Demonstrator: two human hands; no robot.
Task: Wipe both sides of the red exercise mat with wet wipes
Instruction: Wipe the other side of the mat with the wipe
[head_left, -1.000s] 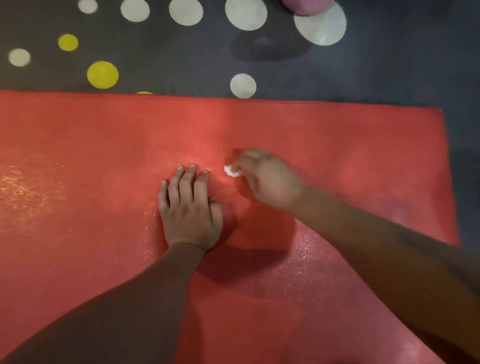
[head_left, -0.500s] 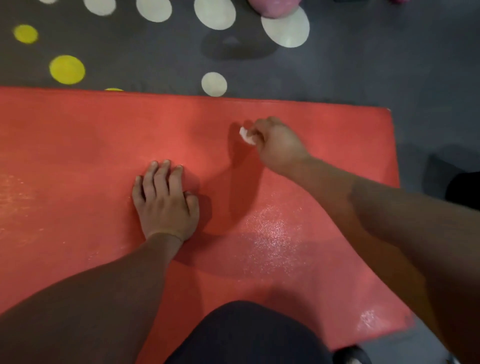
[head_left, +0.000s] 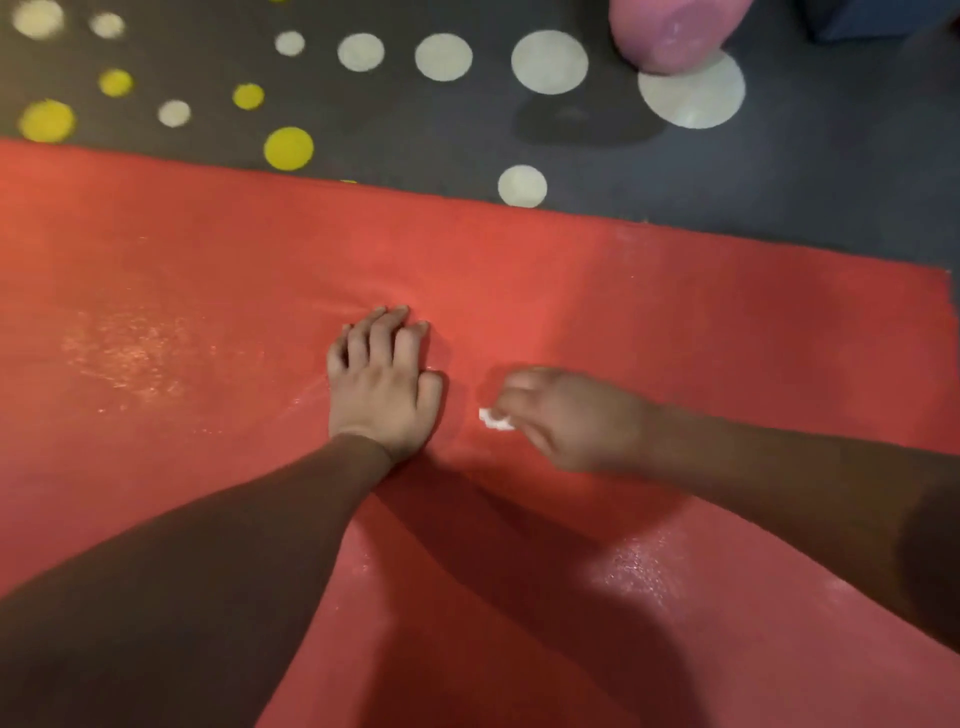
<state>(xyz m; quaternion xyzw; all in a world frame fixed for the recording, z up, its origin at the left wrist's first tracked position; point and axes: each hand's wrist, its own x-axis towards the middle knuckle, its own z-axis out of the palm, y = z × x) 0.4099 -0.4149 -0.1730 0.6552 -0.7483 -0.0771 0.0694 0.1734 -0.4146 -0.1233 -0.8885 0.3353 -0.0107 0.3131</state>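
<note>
The red exercise mat (head_left: 701, 312) lies flat on the floor and fills most of the view. My left hand (head_left: 382, 384) presses flat on the mat near its middle, fingers pointing away from me. Just to its right, my right hand (head_left: 566, 415) grips a small white wet wipe (head_left: 496, 420) against the mat surface; only a bit of the wipe shows past the fingers. Wet, shiny patches glisten on the mat at the left and at the lower right.
Dark grey carpet (head_left: 779, 171) with white and yellow dots lies beyond the mat's far edge. A pink rounded object (head_left: 670, 31) stands on the carpet at the top right. The mat's right edge shows at the far right.
My right hand with the wipe has swept back from the far part of the mat toward me, ending beside my left hand. The left hand stays planted.
</note>
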